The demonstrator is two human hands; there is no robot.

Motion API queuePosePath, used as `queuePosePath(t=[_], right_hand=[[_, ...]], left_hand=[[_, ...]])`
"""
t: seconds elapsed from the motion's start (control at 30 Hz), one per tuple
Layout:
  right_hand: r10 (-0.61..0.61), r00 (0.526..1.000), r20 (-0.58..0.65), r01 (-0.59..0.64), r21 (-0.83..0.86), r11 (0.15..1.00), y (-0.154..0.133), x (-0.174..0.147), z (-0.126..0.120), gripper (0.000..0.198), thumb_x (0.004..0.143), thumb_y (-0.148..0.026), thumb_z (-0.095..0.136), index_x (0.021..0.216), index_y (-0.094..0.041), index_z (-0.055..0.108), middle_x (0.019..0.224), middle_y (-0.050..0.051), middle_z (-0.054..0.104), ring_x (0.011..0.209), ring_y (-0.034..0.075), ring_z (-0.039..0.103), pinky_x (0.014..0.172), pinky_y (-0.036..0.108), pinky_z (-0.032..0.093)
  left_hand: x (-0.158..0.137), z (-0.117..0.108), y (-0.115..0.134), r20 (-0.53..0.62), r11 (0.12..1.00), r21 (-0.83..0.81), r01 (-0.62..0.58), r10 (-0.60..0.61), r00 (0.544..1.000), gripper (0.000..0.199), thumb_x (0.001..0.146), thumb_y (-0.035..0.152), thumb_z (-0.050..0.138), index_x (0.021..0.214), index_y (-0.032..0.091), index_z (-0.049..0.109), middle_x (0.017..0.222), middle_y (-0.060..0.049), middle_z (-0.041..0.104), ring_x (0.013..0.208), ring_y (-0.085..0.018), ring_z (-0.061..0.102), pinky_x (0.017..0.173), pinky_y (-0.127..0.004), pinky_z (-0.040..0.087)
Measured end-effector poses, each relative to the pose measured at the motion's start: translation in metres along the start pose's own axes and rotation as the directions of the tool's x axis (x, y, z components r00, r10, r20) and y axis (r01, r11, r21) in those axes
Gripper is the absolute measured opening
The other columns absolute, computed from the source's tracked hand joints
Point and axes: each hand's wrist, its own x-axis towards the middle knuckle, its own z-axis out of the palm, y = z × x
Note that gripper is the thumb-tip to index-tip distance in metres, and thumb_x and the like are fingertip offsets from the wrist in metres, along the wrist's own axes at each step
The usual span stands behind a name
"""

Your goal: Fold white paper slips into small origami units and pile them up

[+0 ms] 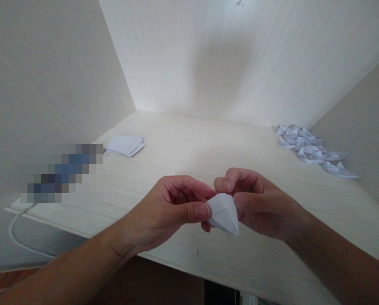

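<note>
White folded paper is held above the desk near its front edge, tip pointing down. The left hand pinches it between thumb and fingers; the right hand, index finger curled, grasps its right edge. Behind them the desk stretches between a paper stack and a pile of folded pieces.

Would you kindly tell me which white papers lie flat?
The stack of sheets on the left; the held piece and right-hand pile are folded.
</note>
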Motion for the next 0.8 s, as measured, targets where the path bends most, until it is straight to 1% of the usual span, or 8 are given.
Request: queuePosePath(t=[0.17,0.33,0.53,0.67,0.8], right_hand=[[0.009,1.0,0.022,-0.01,0.013,1.0,0.001,-0.001,0.001,0.015,0.078,-0.025,0.088,0.088,-0.022,0.077,0.086,0.0,0.07,0.077,0.015,0.069,0.075,0.032,0.057],[0.04,0.997,0.066,-0.04,0.01,0.999,0.001,-0.001,0.0,0.02,0.078,-0.025,0.088,0.093,-0.02,0.077,0.084,0.002,0.074,0.074,0.014,0.068,0.073,0.031,0.056],[0.047,0.994,0.099,-0.047,-0.006,0.999,0.003,0.0,-0.001,0.018,0.076,-0.022,0.088,0.089,-0.019,0.076,0.078,0.0,0.071,0.068,0.011,0.064,0.066,0.026,0.052],[0.063,0.994,0.092,-0.062,-0.012,0.998,0.004,0.0,0.0,0.018,0.076,-0.024,0.087,0.088,-0.019,0.075,0.077,0.0,0.07,0.066,0.011,0.062,0.065,0.026,0.051],[0.044,0.995,0.087,-0.04,-0.051,0.998,0.003,0.001,-0.003,0.019,0.077,-0.026,0.088,0.088,-0.019,0.075,0.079,0.001,0.072,0.069,0.012,0.064,0.068,0.027,0.053]], left_hand=[[-0.002,0.001,-0.001,0.033,0.999,0.039,0.011,-0.012,0.999,0.009,0.078,0.02,0.088,0.086,0.021,0.083,0.079,-0.003,0.077,0.066,-0.013,0.071,0.065,-0.024,0.06],[-0.003,-0.002,0.002,0.053,0.993,0.104,0.047,-0.053,0.997,0.007,0.078,0.021,0.087,0.084,0.023,0.082,0.079,-0.004,0.077,0.067,-0.016,0.072,0.066,-0.027,0.06],[-0.006,-0.009,0.004,0.144,0.973,0.213,0.087,-0.119,0.982,0.004,0.084,0.023,0.082,0.088,0.022,0.082,0.087,-0.007,0.077,0.074,-0.017,0.072,0.072,-0.03,0.059],[-0.009,-0.008,0.006,0.12,0.96,0.262,0.096,-0.131,0.984,0.009,0.084,0.026,0.082,0.085,0.018,0.078,0.087,-0.007,0.075,0.076,-0.017,0.071,0.074,-0.031,0.058],[-0.006,-0.003,0.006,0.091,0.951,0.297,0.087,-0.118,0.989,0.012,0.085,0.028,0.081,0.081,0.018,0.075,0.086,-0.004,0.07,0.076,-0.015,0.068,0.074,-0.029,0.056]])
